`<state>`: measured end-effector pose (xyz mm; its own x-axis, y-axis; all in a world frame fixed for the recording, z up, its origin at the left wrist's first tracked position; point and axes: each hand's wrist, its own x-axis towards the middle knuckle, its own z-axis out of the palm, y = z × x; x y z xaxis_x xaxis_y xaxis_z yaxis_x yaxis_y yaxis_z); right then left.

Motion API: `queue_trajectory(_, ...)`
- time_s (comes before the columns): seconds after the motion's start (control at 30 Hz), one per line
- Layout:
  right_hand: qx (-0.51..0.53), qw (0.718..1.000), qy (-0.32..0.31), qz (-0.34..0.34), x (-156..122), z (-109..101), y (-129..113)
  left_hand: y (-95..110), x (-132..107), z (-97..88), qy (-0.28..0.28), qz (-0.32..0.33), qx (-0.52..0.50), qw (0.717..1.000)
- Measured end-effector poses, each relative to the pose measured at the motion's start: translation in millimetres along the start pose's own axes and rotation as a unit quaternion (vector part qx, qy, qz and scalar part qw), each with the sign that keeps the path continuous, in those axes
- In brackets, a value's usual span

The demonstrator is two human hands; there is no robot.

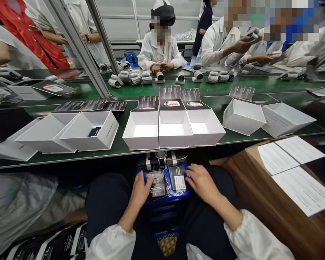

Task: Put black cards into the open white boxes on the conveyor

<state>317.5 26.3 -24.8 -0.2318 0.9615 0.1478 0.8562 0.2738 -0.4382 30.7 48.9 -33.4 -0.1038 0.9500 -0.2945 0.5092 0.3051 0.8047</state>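
Counter [119,146], green, spans the far side and carries three open white boxes [175,131] set side by side at centre. Blue bin [168,198] sits near, between the knees. Left hand [141,187]: fingers closed on the edge of the left leaflet [158,184]. Right hand [202,182]: fingers loosely spread, tips touching the right leaflet [178,178].

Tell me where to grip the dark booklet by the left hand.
Probably pinch the booklet by its left edge, coming from the left, beside the left hand. It lies flat and thin in the blue bin, and a second booklet crowds its right side.
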Motion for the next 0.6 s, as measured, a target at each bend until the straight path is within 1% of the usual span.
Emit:
queue_trajectory(0.03, -0.014, 0.999, -0.035, -0.020, -8.9, 4.2, -13.7, -2.4, -13.1, 1.3, 0.016, 0.030, 0.024, 0.999)
queue_trajectory(0.07, -0.017, 0.998, -0.061, -0.011, -14.9, 7.8, -25.4, -5.9, -26.5, 3.8, 0.029, 0.064, 0.049, 0.996)
queue_trajectory(0.13, 0.029, 0.996, -0.075, 0.035, -19.6, 14.2, -43.8, -15.5, -48.6, 11.4, 0.039, 0.109, 0.078, 0.990)
queue_trajectory(0.17, 0.083, 0.992, -0.070, 0.058, -19.2, 18.1, -51.6, -20.9, -55.1, 15.4, 0.042, 0.107, 0.066, 0.991)
queue_trajectory(0.2, 0.154, 0.983, -0.064, 0.081, -17.5, 23.1, -59.2, -26.0, -57.7, 18.8, 0.043, 0.084, 0.032, 0.995)
queue_trajectory(0.23, 0.230, 0.965, -0.063, 0.108, -15.0, 29.6, -67.0, -30.6, -56.6, 21.3, 0.045, 0.047, -0.018, 0.998)
queue_trajectory(0.3, 0.361, 0.911, -0.075, 0.187, -8.1, 46.9, -83.6, -36.8, -45.8, 23.2, 0.046, -0.033, -0.119, 0.991)
queue_trajectory(0.37, 0.436, 0.857, -0.078, 0.262, 0.1, 68.2, -100.7, -39.1, -30.3, 22.0, 0.040, -0.081, -0.170, 0.981)
queue_trajectory(0.4, 0.456, 0.840, -0.066, 0.285, 4.4, 79.2, -109.0, -39.0, -23.0, 20.9, 0.037, -0.088, -0.176, 0.980)
queue_trajectory(0.5, 0.484, 0.814, -0.014, 0.322, 15.6, 108.9, -131.4, -37.5, -8.6, 16.9, 0.027, -0.065, -0.170, 0.983)
queue_trajectory(0.6, 0.490, 0.799, 0.005, 0.349, 21.8, 128.5, -148.6, -38.5, -2.5, 11.9, 0.019, -0.044, -0.163, 0.985)
